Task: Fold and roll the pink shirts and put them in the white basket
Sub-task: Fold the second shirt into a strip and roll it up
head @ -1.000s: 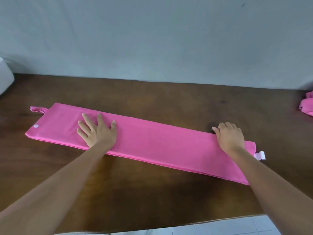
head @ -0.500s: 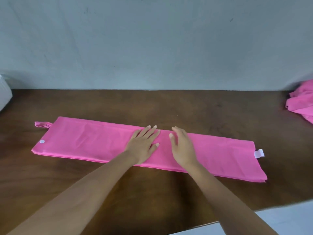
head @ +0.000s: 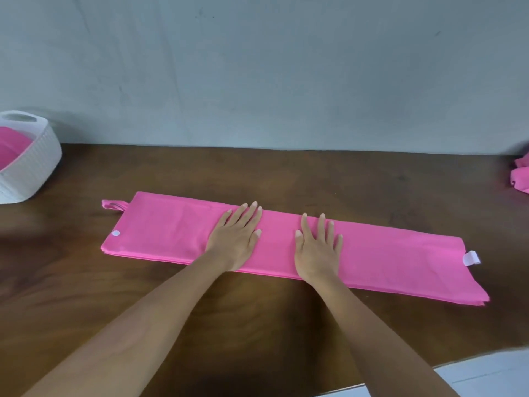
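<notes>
While both hands stay flat mid-shirt (head: 372,259), white basket (head: 34,164) now visible left

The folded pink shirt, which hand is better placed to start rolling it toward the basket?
Probably right: the right hand lies nearer the tag end, farthest from the white basket.

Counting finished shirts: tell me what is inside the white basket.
Pink fabric shows inside the white basket. Its near wall and the frame edge hide the rest, so a count is impossible.
</notes>
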### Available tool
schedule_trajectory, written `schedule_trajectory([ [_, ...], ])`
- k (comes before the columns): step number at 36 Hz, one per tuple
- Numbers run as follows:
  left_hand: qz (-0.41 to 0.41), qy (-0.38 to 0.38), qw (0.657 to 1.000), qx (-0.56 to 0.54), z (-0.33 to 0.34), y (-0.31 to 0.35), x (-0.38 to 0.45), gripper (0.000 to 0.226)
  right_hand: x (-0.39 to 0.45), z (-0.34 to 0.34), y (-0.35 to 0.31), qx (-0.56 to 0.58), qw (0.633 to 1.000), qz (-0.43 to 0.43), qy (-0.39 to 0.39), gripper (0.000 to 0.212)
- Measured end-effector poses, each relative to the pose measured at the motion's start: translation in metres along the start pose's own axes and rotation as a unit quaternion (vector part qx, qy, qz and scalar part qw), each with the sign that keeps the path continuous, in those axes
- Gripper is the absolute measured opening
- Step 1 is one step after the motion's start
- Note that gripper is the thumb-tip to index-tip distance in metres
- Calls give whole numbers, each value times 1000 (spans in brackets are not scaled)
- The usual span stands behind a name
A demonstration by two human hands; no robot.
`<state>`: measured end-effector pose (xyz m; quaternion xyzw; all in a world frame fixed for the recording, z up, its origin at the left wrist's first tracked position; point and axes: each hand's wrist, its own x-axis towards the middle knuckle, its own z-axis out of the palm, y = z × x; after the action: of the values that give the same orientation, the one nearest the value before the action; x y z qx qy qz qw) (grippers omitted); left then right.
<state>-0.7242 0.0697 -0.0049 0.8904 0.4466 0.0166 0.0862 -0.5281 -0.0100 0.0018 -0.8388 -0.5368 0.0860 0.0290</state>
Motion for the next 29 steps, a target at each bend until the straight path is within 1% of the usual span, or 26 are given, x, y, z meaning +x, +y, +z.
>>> schedule_trajectory([
  [3,-15,2,1000,5,-4,-31,-12,73,0,-1,1,-7,1000,-3,2,59],
  [8,-55,6,998,6,-13,-80,-34,62,-2,-2,-1,-18,1000,-5,3,61],
  [12,-89,10,996,3,-21,-120,-50,63,-1,1,-2,-32,999,-2,9,63],
  [17,-155,13,988,7,-29,-166,-63,66,1,3,-4,-26,1000,-10,14,61],
  [20,-170,16,985,22,-31,-173,-65,67,1,3,-7,-24,1000,-15,13,61],
  [29,-242,25,970,17,-33,-163,-59,63,1,5,-10,-9,1000,0,-2,65],
])
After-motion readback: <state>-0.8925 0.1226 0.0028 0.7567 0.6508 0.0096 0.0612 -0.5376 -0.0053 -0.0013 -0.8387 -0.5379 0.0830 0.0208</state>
